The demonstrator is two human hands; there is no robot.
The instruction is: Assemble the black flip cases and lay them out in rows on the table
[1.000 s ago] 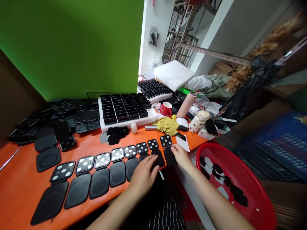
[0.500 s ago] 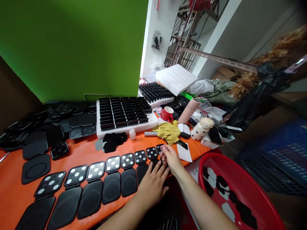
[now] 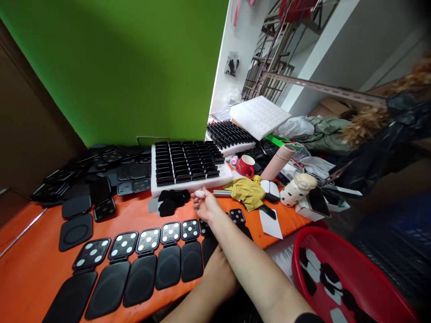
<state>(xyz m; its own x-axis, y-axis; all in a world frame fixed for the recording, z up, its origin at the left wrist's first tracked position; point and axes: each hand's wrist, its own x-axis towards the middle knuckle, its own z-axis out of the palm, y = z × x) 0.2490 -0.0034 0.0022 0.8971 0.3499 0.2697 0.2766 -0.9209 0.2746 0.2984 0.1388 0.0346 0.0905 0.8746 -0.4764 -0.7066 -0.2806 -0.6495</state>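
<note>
My right hand (image 3: 206,207) is closed around a small white bottle (image 3: 199,194) just in front of the white foam tray. Only one white end of the bottle shows past the fingers. My left hand (image 3: 222,264) lies at the front table edge beneath the right forearm, which hides its fingers. Beside it runs a row of opened black hinged cases (image 3: 168,267). Their upper halves carry white dots (image 3: 170,232), and their lower halves are plain black. Left of the bottle lies a small pile of black pieces (image 3: 170,202) with a grey piece (image 3: 152,206).
Behind stands the white foam tray (image 3: 188,185) filled with upright black parts. On the right are a yellow cloth (image 3: 247,193), red mug (image 3: 245,165), pink bottle (image 3: 279,161) and spotted bottle (image 3: 298,190). A red basin (image 3: 353,255) stands beside the table. Black cases (image 3: 77,193) are heaped left.
My right hand has moved left from the far end of the case row and taken hold of the small white bottle. The view has shifted, and the right forearm now crosses over my left hand.
</note>
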